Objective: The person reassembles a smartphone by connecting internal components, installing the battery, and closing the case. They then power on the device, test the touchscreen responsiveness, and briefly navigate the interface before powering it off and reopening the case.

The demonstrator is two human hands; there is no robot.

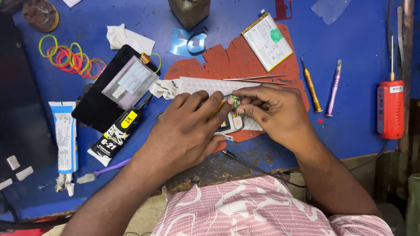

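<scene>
Circuit board (pixel 235 103), small and green, is pinched between the two hands at the middle of the blue tabletop (pixel 350 39), on top of a silver phone part (pixel 232 123) that lies partly hidden under the palms. The left hand (pixel 190 131) is laid over the phone part from the left, its fingers (pixel 218 107) curled together and pressed down on the near edge of the board. The right hand (pixel 273 111) is brought in from the right, its fingertips (pixel 245 102) closed on the board's far side, so the board lies directly between both sets of fingers and is touched by each. The long axis of the phone part cannot be told, since most of it is covered.

Just beyond the hands, a white perforated strip (pixel 205 85) and a pair of thin tweezers (pixel 258 79) are laid across a torn red mat (pixel 227 61). A phone battery (pixel 267 41) rests on the mat's far edge. To the right, well apart from the hands, a yellow screwdriver (pixel 311 87), a purple screwdriver (pixel 334 87) and a red tool (pixel 390 109) are set out. To the left, a black glue tube (pixel 116 133), a white tube (pixel 66 137), a dark phone screen (pixel 105 94) and a heap of coloured rubber bands (pixel 72 57) are seen. Nothing stands between the fingers and the board.
</scene>
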